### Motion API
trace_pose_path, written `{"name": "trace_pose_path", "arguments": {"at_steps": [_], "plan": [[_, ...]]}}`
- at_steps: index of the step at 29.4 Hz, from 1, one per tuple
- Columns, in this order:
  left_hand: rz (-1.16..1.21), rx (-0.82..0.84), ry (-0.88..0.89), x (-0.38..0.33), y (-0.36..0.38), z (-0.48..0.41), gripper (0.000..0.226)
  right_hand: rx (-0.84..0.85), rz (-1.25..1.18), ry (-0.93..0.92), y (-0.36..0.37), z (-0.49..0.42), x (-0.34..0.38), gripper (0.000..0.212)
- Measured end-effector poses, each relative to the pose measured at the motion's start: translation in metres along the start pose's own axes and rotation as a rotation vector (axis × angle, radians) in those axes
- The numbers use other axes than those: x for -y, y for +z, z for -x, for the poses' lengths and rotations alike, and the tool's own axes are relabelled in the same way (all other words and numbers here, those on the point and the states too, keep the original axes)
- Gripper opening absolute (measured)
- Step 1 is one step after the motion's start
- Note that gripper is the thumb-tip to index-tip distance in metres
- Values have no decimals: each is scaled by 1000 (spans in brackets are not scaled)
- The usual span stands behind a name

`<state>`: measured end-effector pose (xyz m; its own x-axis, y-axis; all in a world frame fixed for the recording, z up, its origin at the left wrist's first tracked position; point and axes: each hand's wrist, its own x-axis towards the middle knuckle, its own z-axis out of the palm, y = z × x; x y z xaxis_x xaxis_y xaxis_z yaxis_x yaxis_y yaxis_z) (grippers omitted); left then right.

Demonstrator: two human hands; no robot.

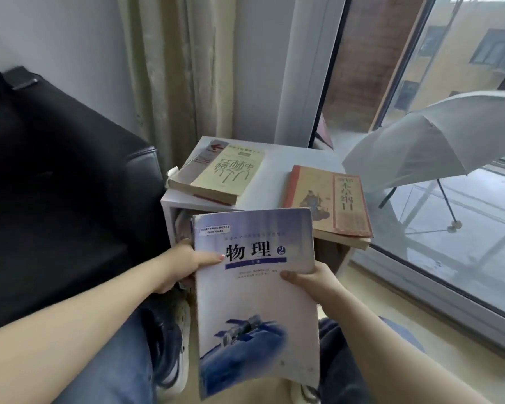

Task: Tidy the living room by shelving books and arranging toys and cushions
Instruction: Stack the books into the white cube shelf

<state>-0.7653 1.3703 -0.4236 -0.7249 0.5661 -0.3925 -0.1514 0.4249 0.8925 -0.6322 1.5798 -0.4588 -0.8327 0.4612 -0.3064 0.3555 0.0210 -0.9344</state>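
Blue-white textbook (254, 301) gripped two-handed, left hand (184, 263) on its 9 o'clock edge, right hand (312, 281) on its 3 o'clock edge, thumbs flat on cover, fingers hidden beneath; cover up, top corners worn, over the lap, white cabinet (289, 161) at 12 o'clock.

Head-worn view, close, forward and down.

white shelf unit (289, 167), stacked books (216, 176), orange book (330, 202)
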Motion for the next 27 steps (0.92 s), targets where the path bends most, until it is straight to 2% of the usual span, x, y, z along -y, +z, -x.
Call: {"name": "trace_pose_path", "arguments": {"at_steps": [3,6,9,10,12,13,15,17,18,19,21,22,25,27], "plan": [[-22,0,-43,26,14,-17,10,-8,79,149,5,-18,-29,11],[-98,38,-63,39,29,-34,12,-93,281,236,3,-36,-53,6],[-208,79,-105,48,48,-53,23,-109,312,246,6,-47,-61,32],[-220,73,-114,43,51,-56,24,-47,318,228,10,-46,-49,38],[-209,38,-174,51,62,-72,32,184,387,280,24,-39,-42,43],[-186,1,-209,56,67,-79,36,297,416,305,31,-34,-44,51],[-136,-115,-255,57,73,-88,34,404,383,339,47,-28,-43,81],[-30,-148,-314,58,82,-100,44,381,402,310,62,-28,-56,107],[51,-137,-334,57,86,-101,46,322,506,268,69,-26,-60,111],[119,-117,-355,55,91,-103,44,240,633,228,72,-29,-64,105],[239,-50,-366,46,97,-105,34,71,903,100,69,-35,-67,80],[275,4,-357,43,99,-109,31,17,933,63,63,-41,-67,67],[388,99,-322,32,99,-118,34,-124,709,104,34,-54,-63,32],[361,43,-341,36,98,-132,33,-231,530,140,17,-62,-63,27]]}}
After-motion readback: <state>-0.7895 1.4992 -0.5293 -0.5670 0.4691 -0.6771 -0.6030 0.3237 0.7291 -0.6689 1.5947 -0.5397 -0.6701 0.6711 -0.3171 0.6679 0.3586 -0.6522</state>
